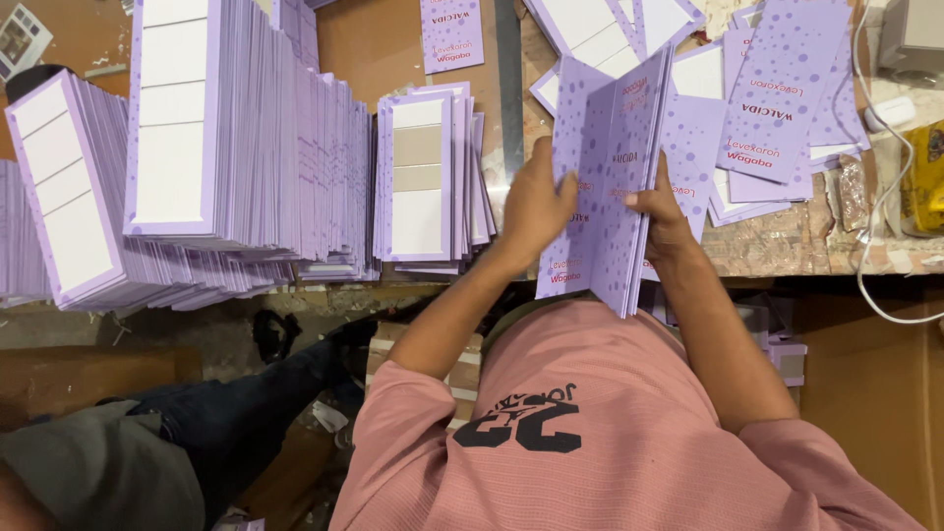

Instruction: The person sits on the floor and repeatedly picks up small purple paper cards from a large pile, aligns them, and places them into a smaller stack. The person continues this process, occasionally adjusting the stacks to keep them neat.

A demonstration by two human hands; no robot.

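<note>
A purple dotted folding card (605,187) stands half-open on its edge over the front of the worktable. My left hand (536,202) grips its left panel, fingers curled around the edge. My right hand (661,211) pinches the right panel near the fold. Both forearms reach up from my pink shirt (590,423). Just left of my left hand lies a short stack of similar purple cards with white and beige panels (428,177).
Tall leaning stacks of purple cards (246,147) fill the left of the table. Loose purple cards (777,98) are spread at the right, near a white cable (865,246) and a yellow packet (924,177). Another person's dark-trousered leg (246,413) is at lower left.
</note>
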